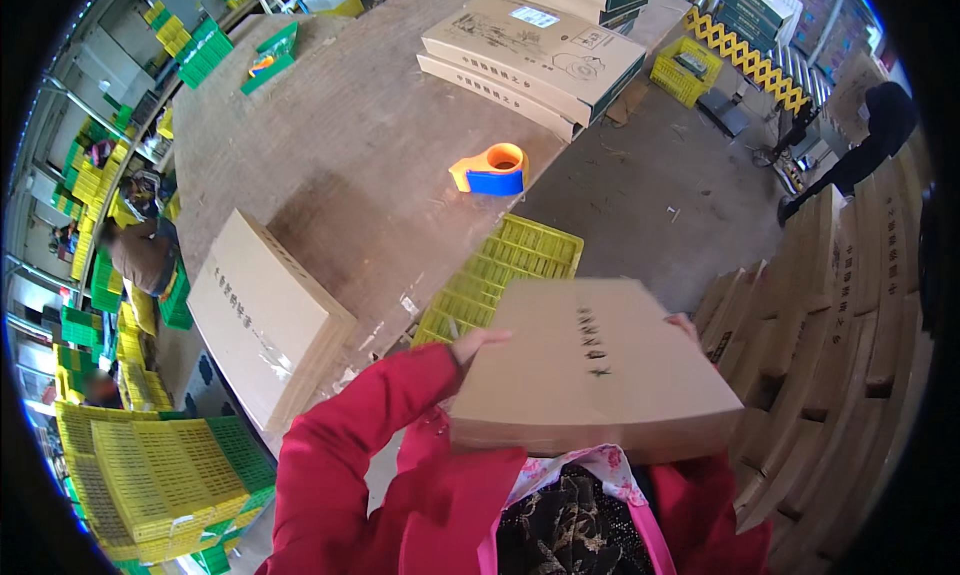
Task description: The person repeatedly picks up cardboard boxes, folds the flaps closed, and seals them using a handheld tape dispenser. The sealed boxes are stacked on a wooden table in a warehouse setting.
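A flat cardboard box (592,350) with printed characters on its upper face is held in front of my body. My left hand (480,341) grips its left edge. The fingers of my right hand (684,327) show at its far right edge, the rest hidden by the box. Beyond it, on the table (337,124), lies an orange and blue tape dispenser (491,171). To the left, a similar box (262,312) with a strip of shiny tape rests at the table's near edge. Printed cardboard boxes (532,57) are stacked at the table's far right.
A yellow plastic crate (517,267) stands below the table's edge. Stacked cartons (840,335) fill the right side. Yellow and green crates (150,470) are piled at lower left. A person (862,139) is at the far right; another person (142,256) sits at left.
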Demonstrator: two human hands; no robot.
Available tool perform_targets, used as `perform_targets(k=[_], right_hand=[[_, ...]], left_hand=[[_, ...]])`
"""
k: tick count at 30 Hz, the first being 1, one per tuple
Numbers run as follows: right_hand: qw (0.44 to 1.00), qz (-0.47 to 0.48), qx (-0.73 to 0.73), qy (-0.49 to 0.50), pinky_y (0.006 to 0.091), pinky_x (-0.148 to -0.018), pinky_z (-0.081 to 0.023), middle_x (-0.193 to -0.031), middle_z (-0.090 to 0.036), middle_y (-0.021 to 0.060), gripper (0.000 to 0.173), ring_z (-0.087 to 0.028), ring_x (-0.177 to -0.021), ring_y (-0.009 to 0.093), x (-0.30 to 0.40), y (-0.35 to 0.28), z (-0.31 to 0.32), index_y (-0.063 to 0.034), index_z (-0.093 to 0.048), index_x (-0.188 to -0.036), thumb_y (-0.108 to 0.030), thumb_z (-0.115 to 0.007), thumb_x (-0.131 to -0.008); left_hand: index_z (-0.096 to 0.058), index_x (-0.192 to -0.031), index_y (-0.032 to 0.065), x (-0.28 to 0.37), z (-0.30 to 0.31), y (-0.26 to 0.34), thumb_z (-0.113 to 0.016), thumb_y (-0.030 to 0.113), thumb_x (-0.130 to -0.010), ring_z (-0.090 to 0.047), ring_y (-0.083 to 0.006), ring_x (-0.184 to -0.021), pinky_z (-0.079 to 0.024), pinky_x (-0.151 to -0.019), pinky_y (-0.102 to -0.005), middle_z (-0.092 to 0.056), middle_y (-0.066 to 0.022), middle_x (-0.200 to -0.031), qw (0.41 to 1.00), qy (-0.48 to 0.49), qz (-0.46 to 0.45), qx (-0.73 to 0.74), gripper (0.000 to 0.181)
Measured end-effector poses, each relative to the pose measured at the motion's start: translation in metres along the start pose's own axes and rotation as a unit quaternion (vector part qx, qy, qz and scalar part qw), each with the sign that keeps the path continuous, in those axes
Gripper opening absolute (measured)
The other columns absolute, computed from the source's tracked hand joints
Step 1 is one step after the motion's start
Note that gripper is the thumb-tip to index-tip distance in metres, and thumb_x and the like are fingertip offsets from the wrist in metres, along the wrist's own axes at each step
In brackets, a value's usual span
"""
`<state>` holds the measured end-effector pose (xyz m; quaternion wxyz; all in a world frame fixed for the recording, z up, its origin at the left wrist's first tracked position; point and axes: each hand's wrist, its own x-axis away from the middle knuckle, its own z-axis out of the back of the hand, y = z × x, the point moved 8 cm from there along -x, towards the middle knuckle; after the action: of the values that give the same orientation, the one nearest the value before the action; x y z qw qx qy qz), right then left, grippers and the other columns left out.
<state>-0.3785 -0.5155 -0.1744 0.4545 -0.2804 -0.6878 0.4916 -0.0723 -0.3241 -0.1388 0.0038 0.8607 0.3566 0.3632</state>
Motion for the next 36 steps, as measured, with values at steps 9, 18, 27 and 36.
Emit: perform_targets(k=[9,18,27,36], right_hand=[[0.912,0.383,-0.135,0.056,0.0353,-0.081,-0.047,-0.11,-0.051,0.0109,0.059,-0.053,-0.099,0.019,0.058,-0.274,-0.011,-0.0021,-0.035,-0.128,-0.027,-0.055,-0.078],[0.937,0.325,-0.048,-0.116,0.0294,-0.075,-0.048,-0.114,-0.054,0.0069,0.073,-0.055,-0.097,0.014,-0.021,-0.214,-0.087,-0.0019,-0.043,-0.127,0.004,-0.065,-0.058],[0.925,0.127,0.032,-0.357,0.0351,-0.096,-0.04,-0.122,-0.053,0.0061,0.081,-0.049,-0.113,0.017,-0.077,-0.075,-0.219,-0.003,-0.043,-0.129,-0.011,-0.086,-0.061],[0.857,0.072,-0.291,-0.419,0.0354,-0.102,-0.036,-0.128,-0.05,0.0082,0.077,-0.047,-0.119,0.018,-0.07,-0.185,-0.261,-0.0013,-0.034,-0.138,-0.041,-0.068,-0.081]], left_hand=[[0.007,-0.147,0.0109,0.049,-0.15,0.172,-0.071,0.02,-0.077,-0.031,-0.0242,-0.131,-0.037,-0.1,-0.036,-0.014,-0.0142,-0.151,0.771,0.022,-0.469,-0.429,0.106],[-0.043,-0.127,0.0005,0.178,-0.094,0.121,-0.078,0.009,-0.068,-0.054,-0.0223,-0.108,-0.048,-0.088,-0.0358,-0.055,-0.013,-0.118,0.722,0.162,-0.547,-0.392,0.069],[-0.059,-0.109,-0.0001,0.164,0.069,-0.015,-0.079,0.008,-0.07,-0.059,-0.0179,-0.087,-0.049,-0.081,-0.0325,-0.063,-0.0057,-0.099,0.705,0.378,-0.553,-0.235,0.045],[-0.023,-0.144,0.0047,0.214,0.023,0.027,-0.071,0.042,-0.076,-0.048,-0.0214,-0.116,-0.038,-0.1,-0.0365,-0.048,-0.0072,-0.129,0.722,0.106,-0.675,0.108,0.091]])
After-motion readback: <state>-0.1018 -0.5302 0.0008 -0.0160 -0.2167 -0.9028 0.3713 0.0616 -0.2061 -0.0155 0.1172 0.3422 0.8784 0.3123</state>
